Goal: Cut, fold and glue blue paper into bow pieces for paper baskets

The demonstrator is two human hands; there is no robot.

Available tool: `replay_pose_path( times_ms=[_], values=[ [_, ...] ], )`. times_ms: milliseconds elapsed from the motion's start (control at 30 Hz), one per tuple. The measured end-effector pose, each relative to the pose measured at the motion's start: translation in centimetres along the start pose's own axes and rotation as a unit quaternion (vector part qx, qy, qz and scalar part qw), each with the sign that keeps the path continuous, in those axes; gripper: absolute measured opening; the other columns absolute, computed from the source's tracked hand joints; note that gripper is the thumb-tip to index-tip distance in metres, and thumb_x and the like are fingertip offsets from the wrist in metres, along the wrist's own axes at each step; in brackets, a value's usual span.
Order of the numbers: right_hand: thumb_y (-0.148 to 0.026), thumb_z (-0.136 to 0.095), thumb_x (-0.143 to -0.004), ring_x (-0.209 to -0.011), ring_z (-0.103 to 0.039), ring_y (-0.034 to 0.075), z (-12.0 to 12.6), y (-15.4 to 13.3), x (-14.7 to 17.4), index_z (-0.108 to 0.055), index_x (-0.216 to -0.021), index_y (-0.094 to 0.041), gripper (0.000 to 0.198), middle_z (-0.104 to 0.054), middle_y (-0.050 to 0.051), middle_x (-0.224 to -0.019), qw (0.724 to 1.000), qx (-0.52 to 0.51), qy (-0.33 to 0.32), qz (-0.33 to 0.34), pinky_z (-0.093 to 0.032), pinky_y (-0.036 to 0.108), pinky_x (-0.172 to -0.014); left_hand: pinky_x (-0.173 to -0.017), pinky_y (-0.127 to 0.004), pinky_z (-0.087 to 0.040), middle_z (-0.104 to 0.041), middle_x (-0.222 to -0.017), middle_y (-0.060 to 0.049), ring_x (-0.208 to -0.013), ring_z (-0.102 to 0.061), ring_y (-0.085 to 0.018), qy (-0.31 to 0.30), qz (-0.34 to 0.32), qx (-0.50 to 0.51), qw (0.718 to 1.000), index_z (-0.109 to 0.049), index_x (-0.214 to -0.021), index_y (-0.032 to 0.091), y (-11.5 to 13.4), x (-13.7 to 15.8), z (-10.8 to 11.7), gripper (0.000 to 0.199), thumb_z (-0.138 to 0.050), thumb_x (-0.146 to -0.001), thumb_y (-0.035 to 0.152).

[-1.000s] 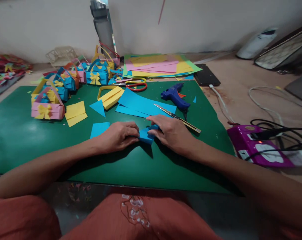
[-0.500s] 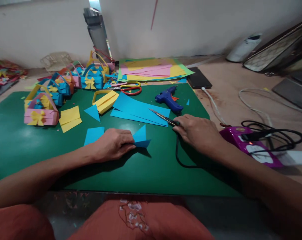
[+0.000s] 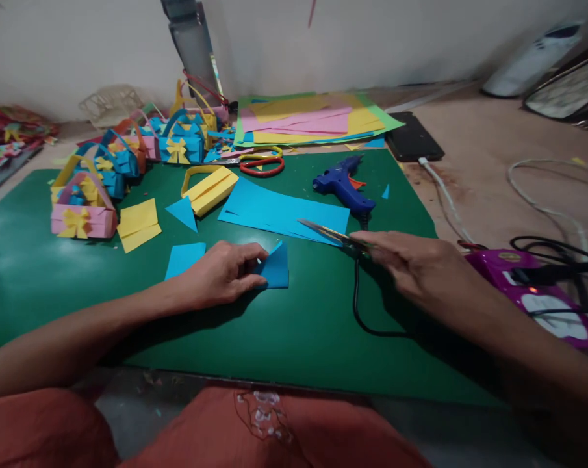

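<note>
My left hand (image 3: 228,273) pinches the left edge of a small folded blue paper (image 3: 278,270) lying on the green board (image 3: 274,351); one flap of it tilts up. On the right, my right hand (image 3: 410,260) has its fingers on the handle of a pair of scissors (image 3: 330,234). The blades point left, over wide blue paper strips (image 3: 274,205). Behind my left wrist is a blue paper square (image 3: 184,258), partly covered. A blue triangle (image 3: 182,213) and a creased yellow paper (image 3: 140,224) lie farther back.
A blue glue gun (image 3: 345,185) lies behind the scissors, its black cord curving under my right arm. Red-and-yellow-handled scissors (image 3: 262,166), a yellow paper basket (image 3: 210,192) and several finished baskets (image 3: 82,221) stand behind. A phone (image 3: 413,138) and purple power strip (image 3: 527,286) sit right.
The blue paper in my left hand has been lowered and lies flatter on the board. My right hand's fingers have straightened along the scissors handle. The view has shifted slightly.
</note>
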State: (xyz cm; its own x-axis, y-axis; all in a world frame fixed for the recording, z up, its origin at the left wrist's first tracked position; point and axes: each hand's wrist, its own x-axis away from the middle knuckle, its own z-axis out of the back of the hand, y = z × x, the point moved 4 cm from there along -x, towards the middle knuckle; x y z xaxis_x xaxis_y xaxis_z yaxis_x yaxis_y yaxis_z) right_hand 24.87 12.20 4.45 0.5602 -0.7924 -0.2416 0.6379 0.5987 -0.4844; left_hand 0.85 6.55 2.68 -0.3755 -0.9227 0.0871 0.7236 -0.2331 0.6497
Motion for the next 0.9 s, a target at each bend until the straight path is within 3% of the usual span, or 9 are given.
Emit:
replay_pose_path(
  times_ms=[100, 200, 267, 400, 533, 700, 900],
  values=[
    [-0.035, -0.046, -0.087, -0.073, -0.062, 0.023, -0.3, 0.4, 0.2, -0.066, -0.107, -0.021, 0.031, -0.068, 0.009, -0.086, 0.995, 0.091, -0.031, 0.025, -0.043, 0.034, -0.060, -0.051, -0.019, -0.026, -0.045, -0.058, 0.005, -0.053, -0.035, -0.007, 0.006, -0.007, -0.016, 1.000, -0.053, -0.075, 0.014, 0.0, -0.1, 0.0, 0.019, -0.055, -0.084, 0.030],
    [-0.036, -0.039, -0.091, -0.062, -0.059, 0.021, -0.4, 0.4, 0.7, -0.067, -0.099, -0.020, 0.033, -0.066, 0.009, -0.077, 0.975, 0.220, -0.020, 0.034, -0.037, 0.031, -0.051, -0.050, -0.020, -0.024, -0.045, -0.057, 0.004, -0.052, -0.034, -0.006, 0.017, -0.023, -0.037, 0.999, -0.052, -0.069, 0.014, 0.1, -0.2, 0.0, 0.022, -0.053, -0.085, 0.028],
    [-0.034, -0.034, -0.093, -0.058, -0.058, 0.019, -0.3, -0.2, 1.0, -0.066, -0.098, -0.018, 0.037, -0.065, 0.009, -0.075, 0.966, 0.252, -0.008, 0.056, -0.034, 0.029, -0.049, -0.051, -0.020, -0.024, -0.044, -0.056, 0.005, -0.052, -0.033, -0.006, 0.020, -0.031, -0.040, 0.999, -0.051, -0.066, 0.013, 0.1, -0.3, 0.0, 0.023, -0.053, -0.085, 0.026],
    [-0.030, -0.030, -0.096, -0.065, -0.061, 0.018, -0.3, -1.7, 1.8, -0.062, -0.105, -0.014, 0.037, -0.065, 0.008, -0.076, 0.970, 0.207, -0.017, 0.127, -0.040, 0.028, -0.054, -0.051, -0.020, -0.023, -0.041, -0.055, 0.005, -0.052, -0.033, -0.006, 0.022, -0.040, -0.045, 0.998, -0.050, -0.063, 0.013, 0.2, -0.3, -0.1, 0.025, -0.054, -0.085, 0.024],
    [-0.024, -0.030, -0.096, -0.058, -0.056, 0.014, -1.0, -2.8, 2.7, -0.062, -0.099, -0.015, 0.034, -0.060, 0.003, -0.067, 0.968, 0.172, -0.054, 0.174, -0.037, 0.024, -0.049, -0.051, -0.020, -0.024, -0.041, -0.057, 0.005, -0.053, -0.034, -0.006, 0.028, -0.044, -0.047, 0.998, -0.050, -0.064, 0.013, 0.3, -0.3, 0.0, 0.024, -0.054, -0.085, 0.023],
    [-0.019, -0.035, -0.094, -0.058, -0.052, 0.012, -1.7, -3.1, 3.5, -0.062, -0.095, -0.015, 0.028, -0.058, 0.005, -0.073, 0.966, 0.167, -0.057, 0.188, -0.034, 0.022, -0.047, -0.053, -0.020, -0.027, -0.045, -0.061, 0.003, -0.055, -0.038, -0.007, 0.033, -0.051, -0.058, 0.997, -0.051, -0.065, 0.013, 0.4, -0.4, 0.0, 0.022, -0.054, -0.085, 0.022],
    [-0.015, -0.034, -0.091, -0.060, -0.052, 0.014, -1.9, -2.7, 4.0, -0.063, -0.106, -0.016, 0.032, -0.057, 0.005, -0.074, 0.962, 0.169, -0.063, 0.203, -0.034, 0.023, -0.047, -0.054, -0.020, -0.029, -0.050, -0.063, 0.002, -0.057, -0.042, -0.007, 0.043, -0.052, -0.077, 0.995, -0.055, -0.068, 0.012, 0.6, -0.4, -0.1, 0.020, -0.054, -0.085, 0.022]
  ],
)
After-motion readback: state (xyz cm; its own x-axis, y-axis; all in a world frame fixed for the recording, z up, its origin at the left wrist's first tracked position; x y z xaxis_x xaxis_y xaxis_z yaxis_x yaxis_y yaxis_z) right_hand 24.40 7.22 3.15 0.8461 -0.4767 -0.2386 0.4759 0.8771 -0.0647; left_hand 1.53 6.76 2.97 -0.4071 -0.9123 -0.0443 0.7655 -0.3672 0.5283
